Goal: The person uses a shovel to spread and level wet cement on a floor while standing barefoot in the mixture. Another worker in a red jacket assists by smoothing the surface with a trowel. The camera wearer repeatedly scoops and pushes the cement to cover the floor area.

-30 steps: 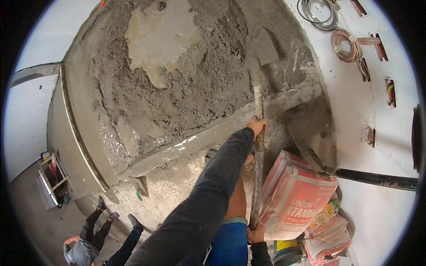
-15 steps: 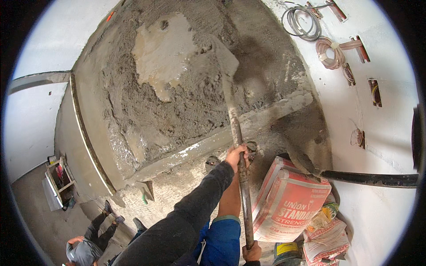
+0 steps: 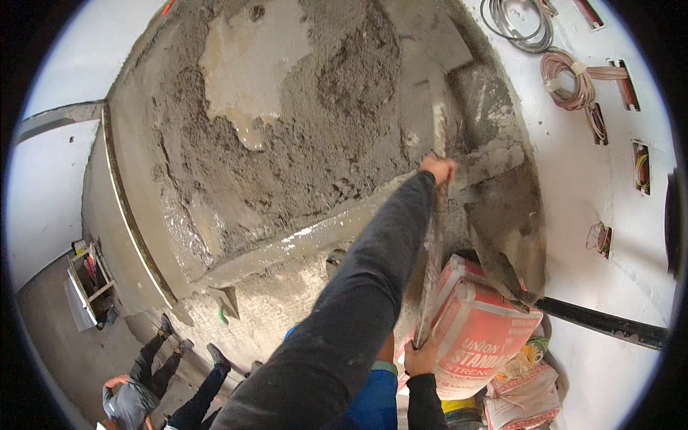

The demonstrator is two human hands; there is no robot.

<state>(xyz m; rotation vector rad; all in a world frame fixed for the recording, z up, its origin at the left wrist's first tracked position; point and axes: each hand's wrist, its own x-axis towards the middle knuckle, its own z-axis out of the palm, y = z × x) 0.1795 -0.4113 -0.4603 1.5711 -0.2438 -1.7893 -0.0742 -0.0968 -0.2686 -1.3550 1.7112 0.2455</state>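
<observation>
Two hands, one long shovel (image 3: 433, 258): L hand (image 3: 438, 170) wrapped round the upper handle, arm out straight in a dark sleeve; R hand (image 3: 421, 356) closed round the butt end, down by the red-and-white sacks (image 3: 480, 337); shaft runs up & away btwn them, blade end over the R side of the wet mix (image 3: 322, 158); blade's blurred & same grey as the mix, so prob. lying on it, though can't be sure how deep; mix is lumpy, w/ a smooth watery pool (image 3: 251, 64) toward the far side; wet ledge (image 3: 308, 233) along its near edge; trowel (image 3: 228, 299) w/ green handle on the rough floor to the L; dark bucket (image 3: 462, 414) w/ yellow band beside the sacks, partly hidden; co-worker (image 3: 132, 403) in grey top at lower L; pinkish cable coil (image 3: 570, 86) & a grey one (image 3: 519, 32) up on the R wall (image 3: 559, 172).
</observation>
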